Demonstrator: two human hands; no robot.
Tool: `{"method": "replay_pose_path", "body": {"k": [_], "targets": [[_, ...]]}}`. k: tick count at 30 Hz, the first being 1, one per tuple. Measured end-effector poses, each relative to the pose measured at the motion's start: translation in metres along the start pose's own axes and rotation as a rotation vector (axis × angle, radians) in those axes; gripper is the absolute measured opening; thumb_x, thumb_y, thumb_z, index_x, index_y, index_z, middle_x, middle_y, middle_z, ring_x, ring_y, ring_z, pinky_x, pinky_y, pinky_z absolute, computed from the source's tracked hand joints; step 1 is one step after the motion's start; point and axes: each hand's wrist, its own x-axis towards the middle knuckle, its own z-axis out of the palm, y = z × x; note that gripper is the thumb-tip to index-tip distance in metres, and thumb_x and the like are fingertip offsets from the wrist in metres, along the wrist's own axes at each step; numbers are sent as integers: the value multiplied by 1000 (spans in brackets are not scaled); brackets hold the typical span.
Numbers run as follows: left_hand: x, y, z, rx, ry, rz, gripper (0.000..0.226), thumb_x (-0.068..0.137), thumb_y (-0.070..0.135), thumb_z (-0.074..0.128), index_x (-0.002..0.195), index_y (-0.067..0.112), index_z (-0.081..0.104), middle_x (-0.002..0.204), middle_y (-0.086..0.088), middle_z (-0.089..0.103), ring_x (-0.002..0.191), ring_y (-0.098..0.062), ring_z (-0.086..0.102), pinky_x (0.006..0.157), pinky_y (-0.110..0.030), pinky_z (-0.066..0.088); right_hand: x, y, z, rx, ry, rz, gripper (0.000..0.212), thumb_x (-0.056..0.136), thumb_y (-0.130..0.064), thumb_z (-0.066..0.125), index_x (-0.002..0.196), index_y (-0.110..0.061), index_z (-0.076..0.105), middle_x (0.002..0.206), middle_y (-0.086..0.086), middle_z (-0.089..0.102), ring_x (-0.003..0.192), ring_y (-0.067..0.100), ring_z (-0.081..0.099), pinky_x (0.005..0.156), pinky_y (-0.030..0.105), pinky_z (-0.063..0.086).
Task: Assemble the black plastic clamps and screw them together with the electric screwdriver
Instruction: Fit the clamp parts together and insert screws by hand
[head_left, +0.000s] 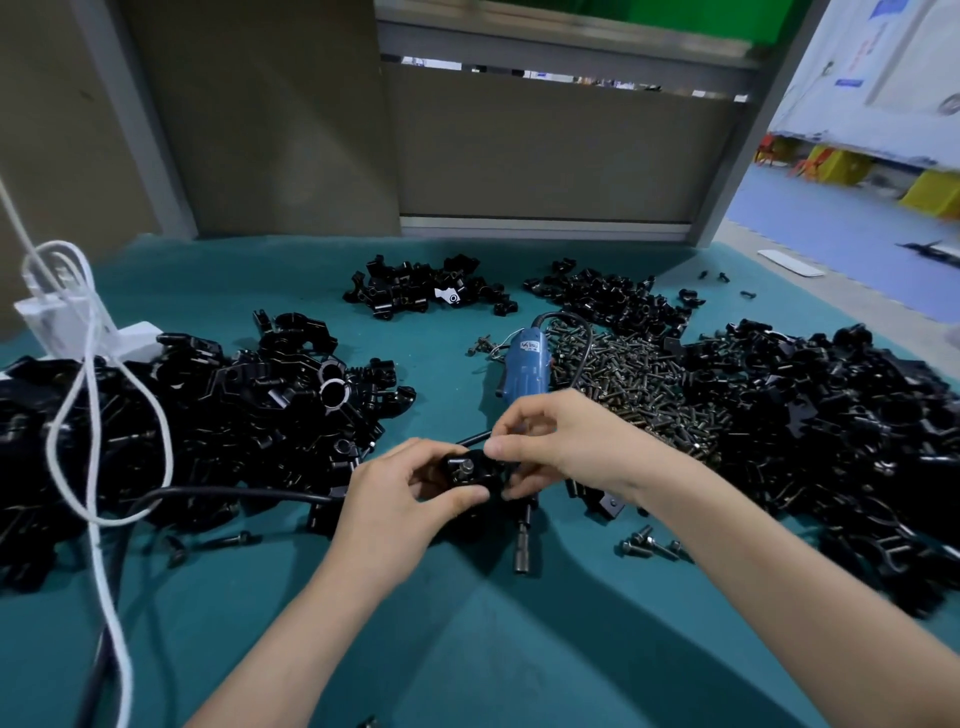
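Black clamp (470, 480) being gripped by left hand (400, 499), being pinched by right hand (566, 447), electric screwdriver (524, 364) lying at its 12 o'clock

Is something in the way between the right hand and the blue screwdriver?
Nothing visible blocks it. The blue screwdriver lies on the green table just beyond the right hand, which is busy holding the black clamp with the left hand.

Teal-covered counter (467, 649) fills lower view. Beige partition panels (545, 145) in grey metal frame (748, 135) at 12 o'clock; green board (675, 10) above. Blue floor (831, 218), yellow bins (930, 192), white wall with posters (893, 67) at 2 o'clock. Soft, even light.
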Motion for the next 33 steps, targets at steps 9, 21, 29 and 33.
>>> {"method": "replay_pose_path", "body": {"k": [9,21,29,33], "targets": [[-1,12,0,-298,1,-19,29,66,19,78,93,27,72,94,1,73,87,-7,68,79,-12,49,-3,2,4,402,-95,28,19,90,-17,61,82,0,60,71,7,66,64,17,66,61,23,57],[-11,32,7,-674,13,-223,32,80,49,52,94,29,72,94,-1,72,72,-11,65,51,-20,48,1,6,40,131,193,-283,27,93,-23,61,70,-13,51,53,-1,61,48,24,65,54,40,55],[-3,31,-1,-1064,-121,-539,25,72,39,65,68,17,76,69,0,61,49,-6,46,33,-13,33,2,-9,28,-101,159,-315,17,91,-16,65,74,-14,59,60,3,58,42,20,59,39,23,44],[-2,31,-4,-1176,-178,-625,35,62,34,74,83,7,68,74,-6,61,49,-6,46,33,-10,35,-1,-20,24,-33,106,-330,16,87,-6,68,75,-7,57,57,2,60,46,16,60,46,22,49]]}}
